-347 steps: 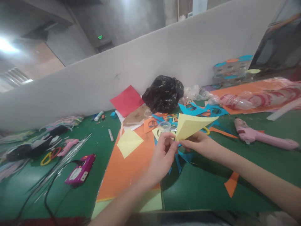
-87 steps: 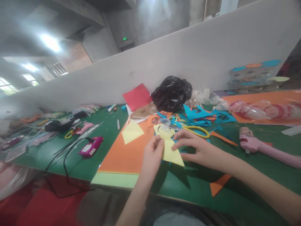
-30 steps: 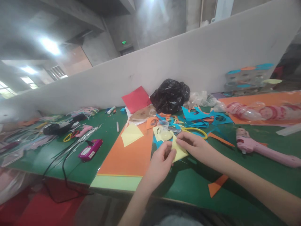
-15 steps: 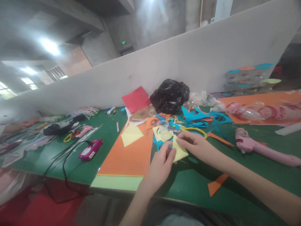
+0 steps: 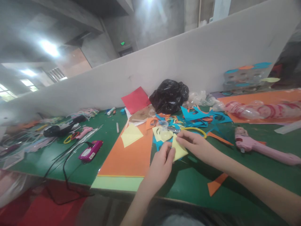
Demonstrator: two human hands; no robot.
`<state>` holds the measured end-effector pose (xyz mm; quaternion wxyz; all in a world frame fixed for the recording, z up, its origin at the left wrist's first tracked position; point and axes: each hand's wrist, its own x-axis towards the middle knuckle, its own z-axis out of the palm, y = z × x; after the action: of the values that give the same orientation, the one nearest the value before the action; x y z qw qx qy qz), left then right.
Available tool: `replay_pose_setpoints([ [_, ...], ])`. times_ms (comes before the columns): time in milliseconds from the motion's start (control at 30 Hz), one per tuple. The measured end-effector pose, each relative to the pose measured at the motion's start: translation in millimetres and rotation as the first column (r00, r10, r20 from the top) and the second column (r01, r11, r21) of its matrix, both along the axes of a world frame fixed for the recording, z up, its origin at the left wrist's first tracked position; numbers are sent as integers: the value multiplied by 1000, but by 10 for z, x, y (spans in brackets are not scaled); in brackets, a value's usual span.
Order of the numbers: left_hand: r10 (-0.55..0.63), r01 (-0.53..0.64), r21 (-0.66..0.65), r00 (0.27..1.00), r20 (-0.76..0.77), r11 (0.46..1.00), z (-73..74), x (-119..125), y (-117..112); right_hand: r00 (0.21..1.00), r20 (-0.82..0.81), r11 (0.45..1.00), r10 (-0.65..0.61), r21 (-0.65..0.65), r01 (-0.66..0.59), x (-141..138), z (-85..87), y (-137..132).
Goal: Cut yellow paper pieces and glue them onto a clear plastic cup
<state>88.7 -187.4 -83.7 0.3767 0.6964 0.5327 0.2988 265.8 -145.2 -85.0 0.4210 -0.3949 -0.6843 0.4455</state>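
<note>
Between the left fingers [image 5: 166,146] and right fingers [image 5: 185,135], yellow paper [image 5: 180,151] is held.

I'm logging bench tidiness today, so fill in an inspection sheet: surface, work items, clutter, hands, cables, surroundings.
Surface: green table, partly covered by an orange sheet.
Work items: held yellow paper; loose yellow paper on the orange sheet.
Clutter: blue scraps, black bag, glue gun.
Hands: left hand and right hand both grip the held yellow paper.
Cables: black cable from purple box, hanging past the table edge.
Surroundings: pale partition behind the table.
</note>
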Motion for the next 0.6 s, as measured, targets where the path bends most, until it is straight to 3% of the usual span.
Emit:
replay_pose_setpoints([
  [267, 27, -23, 37, 993, -111, 999, -17, 12, 2, 1000, 17, 1000, -23, 16, 23, -1, -14, 9],
  [600, 31, -25, 50, 993, -118, 998, -11, 10, 6, 999, -30, 1000, -19, -20, 18, -17, 1, -3],
])
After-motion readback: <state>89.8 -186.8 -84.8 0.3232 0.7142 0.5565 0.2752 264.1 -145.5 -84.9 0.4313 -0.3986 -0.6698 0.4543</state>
